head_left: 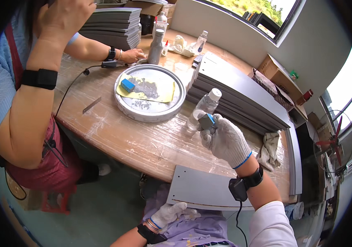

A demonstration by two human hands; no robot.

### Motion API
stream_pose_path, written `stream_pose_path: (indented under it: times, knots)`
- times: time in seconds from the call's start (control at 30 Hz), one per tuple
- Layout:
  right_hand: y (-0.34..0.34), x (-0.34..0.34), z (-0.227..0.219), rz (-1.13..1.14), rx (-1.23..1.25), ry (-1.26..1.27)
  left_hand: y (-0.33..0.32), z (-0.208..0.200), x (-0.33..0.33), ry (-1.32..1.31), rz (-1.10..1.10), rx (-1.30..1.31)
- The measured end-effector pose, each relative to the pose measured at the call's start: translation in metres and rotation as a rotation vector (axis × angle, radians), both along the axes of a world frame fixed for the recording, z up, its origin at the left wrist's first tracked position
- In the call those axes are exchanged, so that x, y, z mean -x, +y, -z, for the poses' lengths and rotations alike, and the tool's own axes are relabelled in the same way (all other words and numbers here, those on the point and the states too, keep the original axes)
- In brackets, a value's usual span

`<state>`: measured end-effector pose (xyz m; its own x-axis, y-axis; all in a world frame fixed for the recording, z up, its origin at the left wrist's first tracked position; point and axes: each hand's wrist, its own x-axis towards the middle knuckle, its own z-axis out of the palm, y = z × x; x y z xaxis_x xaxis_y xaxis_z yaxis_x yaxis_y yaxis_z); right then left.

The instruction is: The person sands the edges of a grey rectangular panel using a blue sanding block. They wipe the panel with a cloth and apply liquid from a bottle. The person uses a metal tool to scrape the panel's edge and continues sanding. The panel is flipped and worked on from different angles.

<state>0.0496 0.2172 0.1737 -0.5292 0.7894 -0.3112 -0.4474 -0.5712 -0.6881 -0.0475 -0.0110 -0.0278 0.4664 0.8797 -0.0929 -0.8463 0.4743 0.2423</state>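
My right hand (227,140), in a white knit glove with a blue cuff edge, is raised over the table beside a clear bottle with a white cap (204,106). Its fingers grip a small blue-and-grey block (207,122). A flat grey panel (202,187) with small holes at its left end lies along the table's near edge, partly over my lap. Close by the panel's near left corner is my gloved left hand (171,215), its fingers stretched out and holding nothing. Whether it touches the panel, I cannot tell.
A round white lid (122,108) carries a yellow sheet smeared grey and another blue block (127,85). Grey panels (241,88) are stacked at the right, with a crumpled cloth (269,150) nearby. At the left a co-worker's hand (132,55) rests near a grey bottle (155,47).
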Motion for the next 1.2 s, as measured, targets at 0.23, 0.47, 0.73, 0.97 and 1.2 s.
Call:
stream_pose_path:
  times: [0.23,0.47,0.73,0.97,1.2]
  knots:
    - [-0.099,-0.158,0.002,0.250,-0.129,-0.067,0.008,-0.025,-0.021,0.248,-0.105,-0.006]
    - [-0.226,-0.256,0.040,0.617,-0.600,-1.233,0.008,-0.019,-0.053,0.421,-0.170,0.052]
    - [-0.258,-0.275,0.097,0.494,-0.959,-1.633,0.008,-0.024,-0.061,0.499,-0.158,0.032]
    - [-0.242,-0.270,0.100,0.355,-1.149,-1.705,0.006,-0.019,-0.062,0.538,-0.186,0.105]
    - [-0.238,-0.267,0.099,0.278,-1.178,-1.720,0.003,-0.014,-0.057,0.497,-0.176,0.060]
